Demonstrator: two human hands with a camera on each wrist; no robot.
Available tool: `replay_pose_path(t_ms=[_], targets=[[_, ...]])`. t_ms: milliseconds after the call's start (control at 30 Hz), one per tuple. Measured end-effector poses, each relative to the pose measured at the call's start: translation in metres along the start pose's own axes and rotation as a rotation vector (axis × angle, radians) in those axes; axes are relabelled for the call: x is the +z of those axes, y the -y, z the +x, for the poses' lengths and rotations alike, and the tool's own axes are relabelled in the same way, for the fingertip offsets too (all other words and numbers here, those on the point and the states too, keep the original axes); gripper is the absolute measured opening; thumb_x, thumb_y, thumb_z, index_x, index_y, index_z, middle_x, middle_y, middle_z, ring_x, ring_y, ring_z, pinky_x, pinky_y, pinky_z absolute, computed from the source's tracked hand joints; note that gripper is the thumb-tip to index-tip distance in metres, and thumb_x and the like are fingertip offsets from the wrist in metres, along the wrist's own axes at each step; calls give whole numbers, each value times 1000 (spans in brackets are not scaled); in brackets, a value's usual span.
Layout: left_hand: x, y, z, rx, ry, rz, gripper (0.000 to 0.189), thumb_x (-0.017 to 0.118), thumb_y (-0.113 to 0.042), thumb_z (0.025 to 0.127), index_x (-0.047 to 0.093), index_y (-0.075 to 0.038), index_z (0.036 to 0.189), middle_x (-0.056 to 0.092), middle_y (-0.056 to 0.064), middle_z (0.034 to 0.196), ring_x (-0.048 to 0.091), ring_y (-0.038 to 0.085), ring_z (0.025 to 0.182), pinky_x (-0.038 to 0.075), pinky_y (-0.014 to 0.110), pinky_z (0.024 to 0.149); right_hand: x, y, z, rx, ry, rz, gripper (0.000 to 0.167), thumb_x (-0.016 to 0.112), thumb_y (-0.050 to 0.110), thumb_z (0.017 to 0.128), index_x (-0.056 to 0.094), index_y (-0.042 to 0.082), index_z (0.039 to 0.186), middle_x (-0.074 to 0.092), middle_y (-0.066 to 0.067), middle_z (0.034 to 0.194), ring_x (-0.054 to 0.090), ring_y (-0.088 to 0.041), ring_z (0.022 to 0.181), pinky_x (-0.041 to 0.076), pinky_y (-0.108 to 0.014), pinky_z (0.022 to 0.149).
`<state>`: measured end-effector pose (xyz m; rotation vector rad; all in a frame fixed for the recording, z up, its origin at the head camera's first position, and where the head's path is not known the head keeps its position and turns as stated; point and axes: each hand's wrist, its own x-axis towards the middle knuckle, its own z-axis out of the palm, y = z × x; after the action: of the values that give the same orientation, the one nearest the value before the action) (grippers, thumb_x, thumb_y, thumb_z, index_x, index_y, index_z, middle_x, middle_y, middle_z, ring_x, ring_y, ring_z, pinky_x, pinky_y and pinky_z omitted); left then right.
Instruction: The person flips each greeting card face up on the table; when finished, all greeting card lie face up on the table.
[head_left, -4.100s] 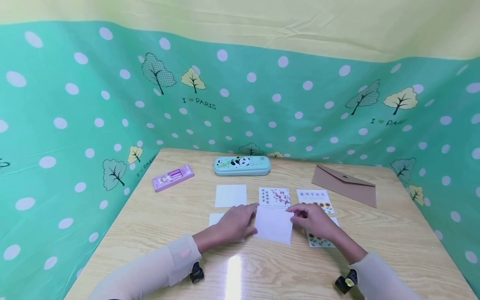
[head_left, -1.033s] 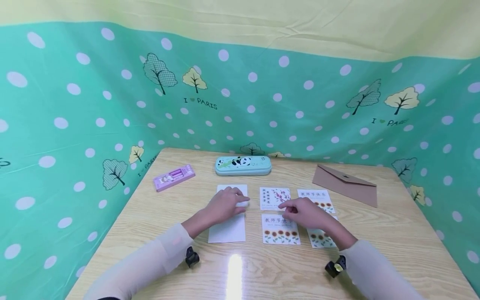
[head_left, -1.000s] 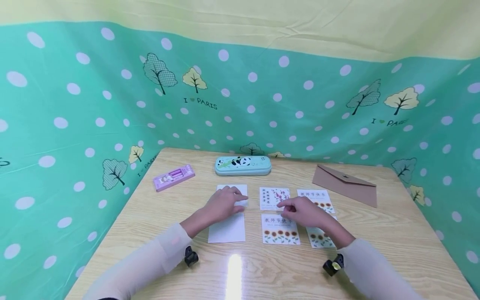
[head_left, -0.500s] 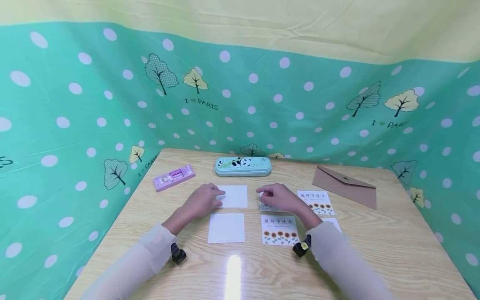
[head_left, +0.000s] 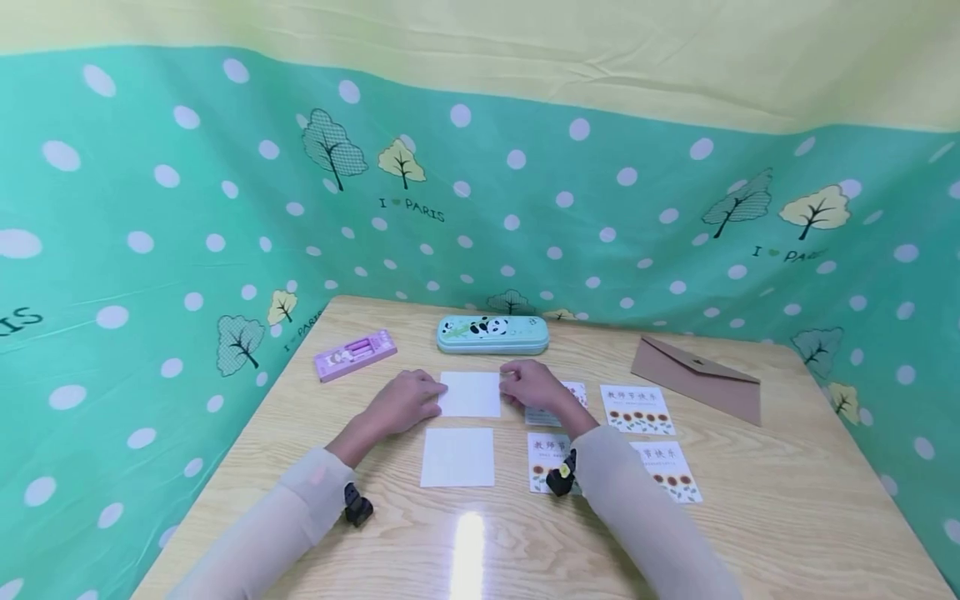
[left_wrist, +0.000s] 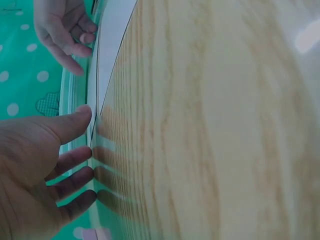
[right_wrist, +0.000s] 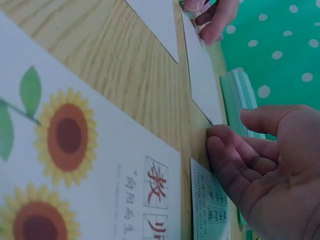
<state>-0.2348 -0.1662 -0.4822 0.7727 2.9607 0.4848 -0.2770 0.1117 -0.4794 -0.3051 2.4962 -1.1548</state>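
Two blank white cards lie in a column on the table in the head view. My left hand (head_left: 401, 402) is at the left edge of the farther blank card (head_left: 471, 395); its thumb and fingers stand apart in the left wrist view. At that card's right edge is my right hand (head_left: 534, 387), fingers loosely bent and thumb apart from them in the right wrist view. Under the right hand and wrist lies a card with plum blossom (head_left: 576, 392), partly hidden. The nearer blank card (head_left: 457, 458) lies in front, touched by neither hand.
Sunflower cards lie to the right: one at the back (head_left: 637, 408), one at the front (head_left: 671, 475), another partly under the right wrist (head_left: 538, 454). Behind stand a panda pencil case (head_left: 492, 335), a purple pen box (head_left: 356, 357) and a brown envelope (head_left: 697, 379).
My left hand has moved left to the farther blank card's left edge. The right hand has moved left from the blossom card to the right edge. Earlier, a blank-backed card there was turned sunflower-side up.
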Motion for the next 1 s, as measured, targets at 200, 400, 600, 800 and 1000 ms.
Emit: replay_pose_path(t_ms=[200,400,600,800,1000], targets=[[2,-1,0,-23,1,38,43,75,-32,92,69,-15,131,69,11,126,63,30,115,52,46,101,5,3,4,40,-2,-1,52,59,18,99,50,4,149,73,-4,85,69,-14,74,59,-29,78],[4,-4,3,-54,15,58,43,77,-32,90,71,-18,130,68,10,126,62,30,115,53,45,99,5,8,2,77,11,-40,52,57,17,98,51,8,149,69,-4,75,59,-15,62,53,-28,68],[5,-6,5,-44,-1,84,41,78,-31,89,72,-18,127,68,9,124,62,28,113,54,44,95,5,11,1,86,-4,-60,51,58,18,98,54,9,147,70,-3,79,59,-15,62,51,-27,63],[6,-6,7,-35,-9,99,40,78,-32,89,72,-19,126,69,9,124,63,28,113,55,44,93,6,13,3,114,-38,-33,45,59,17,98,58,6,142,72,-4,82,63,-17,69,53,-28,65],[6,-6,8,-57,0,95,40,78,-32,89,72,-19,126,68,8,123,63,27,113,56,44,93,8,16,7,165,-61,54,39,61,14,97,61,6,135,71,-6,85,66,-18,73,54,-27,65]])
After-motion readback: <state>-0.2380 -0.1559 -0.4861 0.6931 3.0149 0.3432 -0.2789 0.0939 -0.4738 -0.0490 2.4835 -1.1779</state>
